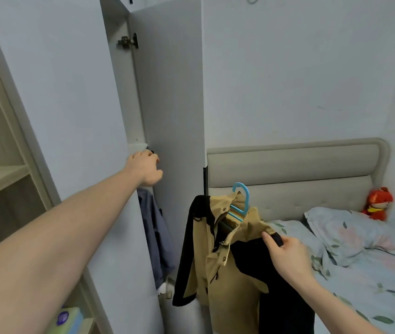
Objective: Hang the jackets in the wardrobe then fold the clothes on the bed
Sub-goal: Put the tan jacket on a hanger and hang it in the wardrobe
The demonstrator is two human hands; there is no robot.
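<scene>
The step in hand looks like getting the tan and black jacket (225,259) onto the rail inside the wardrobe (71,92), and doing it well probably means opening the gap wide first, then lifting the jacket by the blue hanger (241,201) rather than by its cloth, so the hook leads and the shoulders stay seated. The left hand (144,168) reaches out at the end of a straight, raised arm to the edge of the wardrobe door (172,92), its fingers curled round that edge beside a small dark fitting; how firmly it grips cannot be told. The right hand (285,254) is lower and nearer the body, thumb on top, pinching the dark shoulder fabric of the jacket, which hangs from it in the open between the door and the bed (372,273), hook pointing upward and free. A blue garment (154,235) already hangs in the gap behind the door, so the new hook should go beside it without snagging. The pinch on fabric alone seems a weak hold; the hanger could tilt or slip out of the collar on the way up.
</scene>
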